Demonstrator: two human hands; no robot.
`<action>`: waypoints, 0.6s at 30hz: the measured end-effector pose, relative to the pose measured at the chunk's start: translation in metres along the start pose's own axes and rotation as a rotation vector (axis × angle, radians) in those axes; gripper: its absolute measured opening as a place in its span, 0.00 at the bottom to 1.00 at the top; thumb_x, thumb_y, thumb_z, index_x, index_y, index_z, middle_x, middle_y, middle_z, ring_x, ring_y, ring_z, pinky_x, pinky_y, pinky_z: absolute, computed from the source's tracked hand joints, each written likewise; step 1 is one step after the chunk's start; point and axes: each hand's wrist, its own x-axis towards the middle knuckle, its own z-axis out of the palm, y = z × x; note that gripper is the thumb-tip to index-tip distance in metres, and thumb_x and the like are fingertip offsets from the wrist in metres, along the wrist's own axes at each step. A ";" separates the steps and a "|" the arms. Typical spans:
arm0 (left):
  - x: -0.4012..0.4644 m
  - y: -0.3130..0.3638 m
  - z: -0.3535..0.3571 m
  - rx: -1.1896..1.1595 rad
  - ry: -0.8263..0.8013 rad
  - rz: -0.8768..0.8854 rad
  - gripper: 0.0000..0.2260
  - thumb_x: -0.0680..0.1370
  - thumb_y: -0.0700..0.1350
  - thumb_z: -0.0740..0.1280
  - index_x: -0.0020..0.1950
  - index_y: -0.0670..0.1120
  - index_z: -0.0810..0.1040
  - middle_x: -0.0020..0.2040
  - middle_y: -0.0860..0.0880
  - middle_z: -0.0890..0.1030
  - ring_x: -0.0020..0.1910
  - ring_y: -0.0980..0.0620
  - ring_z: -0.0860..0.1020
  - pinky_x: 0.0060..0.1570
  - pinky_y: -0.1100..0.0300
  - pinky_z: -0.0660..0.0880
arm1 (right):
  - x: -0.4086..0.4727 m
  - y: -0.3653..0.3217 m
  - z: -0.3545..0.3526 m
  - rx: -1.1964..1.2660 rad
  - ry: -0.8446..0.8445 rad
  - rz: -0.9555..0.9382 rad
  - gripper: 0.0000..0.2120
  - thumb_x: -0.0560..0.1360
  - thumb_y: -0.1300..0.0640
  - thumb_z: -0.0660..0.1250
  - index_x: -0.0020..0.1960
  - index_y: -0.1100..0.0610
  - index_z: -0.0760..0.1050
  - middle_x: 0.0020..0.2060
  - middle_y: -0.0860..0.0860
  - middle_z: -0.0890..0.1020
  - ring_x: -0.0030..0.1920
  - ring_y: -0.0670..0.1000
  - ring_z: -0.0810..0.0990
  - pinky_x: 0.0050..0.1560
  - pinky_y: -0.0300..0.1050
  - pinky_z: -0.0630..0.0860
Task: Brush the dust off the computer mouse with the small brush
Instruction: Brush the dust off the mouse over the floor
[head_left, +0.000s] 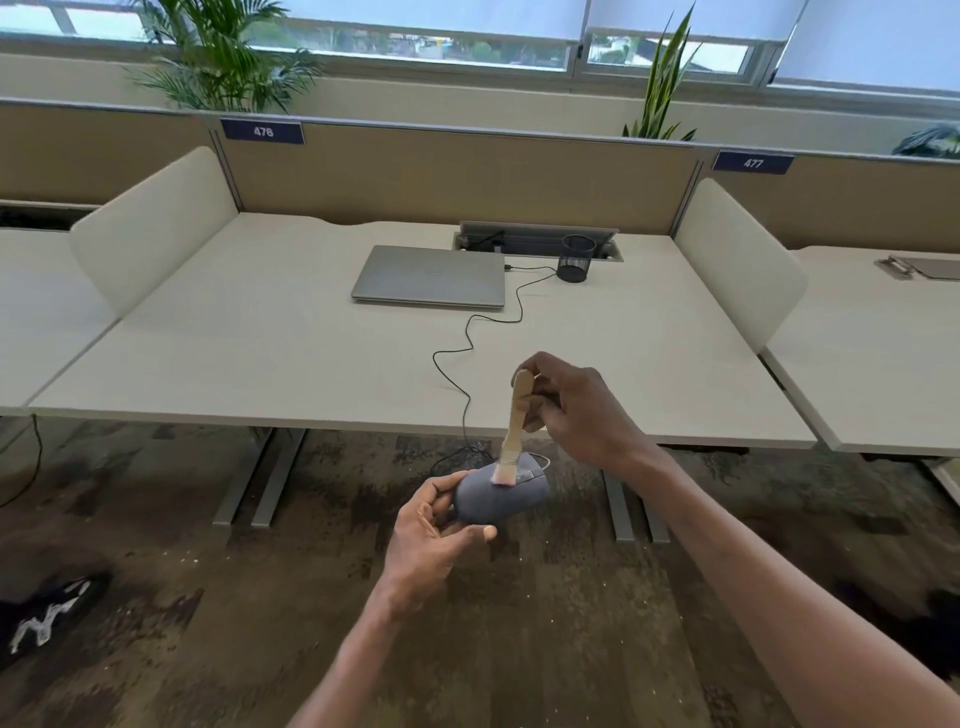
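Left hand (426, 545) grips one mouse (501, 493); right hand (576, 410) grips one brush (517, 415), bristles touching it.

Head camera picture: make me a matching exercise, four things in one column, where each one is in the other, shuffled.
Things:
1. computer mouse
2. small brush
3. closed laptop
4. black mesh pen cup

Places:
A. lying flat mid-desk
B. gripped in the left hand
C. standing by the desk's cable hatch
D. gripped in the right hand, bristles on the mouse

Pairs: 1-B, 2-D, 3-A, 4-C
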 end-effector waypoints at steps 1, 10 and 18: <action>0.000 0.000 -0.001 0.001 0.000 0.000 0.31 0.66 0.35 0.82 0.67 0.47 0.77 0.60 0.49 0.85 0.61 0.49 0.84 0.57 0.56 0.82 | -0.001 0.002 -0.003 -0.025 -0.011 -0.009 0.19 0.75 0.76 0.58 0.50 0.53 0.74 0.39 0.56 0.83 0.39 0.54 0.84 0.44 0.52 0.85; -0.001 0.004 0.004 0.006 -0.007 0.010 0.36 0.61 0.48 0.84 0.67 0.48 0.77 0.61 0.49 0.84 0.62 0.49 0.84 0.58 0.53 0.82 | -0.005 0.002 -0.009 -0.044 -0.014 -0.057 0.22 0.73 0.77 0.56 0.50 0.51 0.73 0.38 0.52 0.81 0.39 0.55 0.82 0.44 0.54 0.83; -0.004 0.001 0.001 -0.020 -0.002 0.005 0.37 0.61 0.48 0.86 0.68 0.49 0.77 0.62 0.48 0.84 0.63 0.48 0.83 0.57 0.55 0.82 | -0.007 0.001 -0.015 -0.135 -0.008 -0.056 0.20 0.73 0.76 0.56 0.49 0.51 0.72 0.37 0.55 0.80 0.38 0.59 0.79 0.41 0.58 0.80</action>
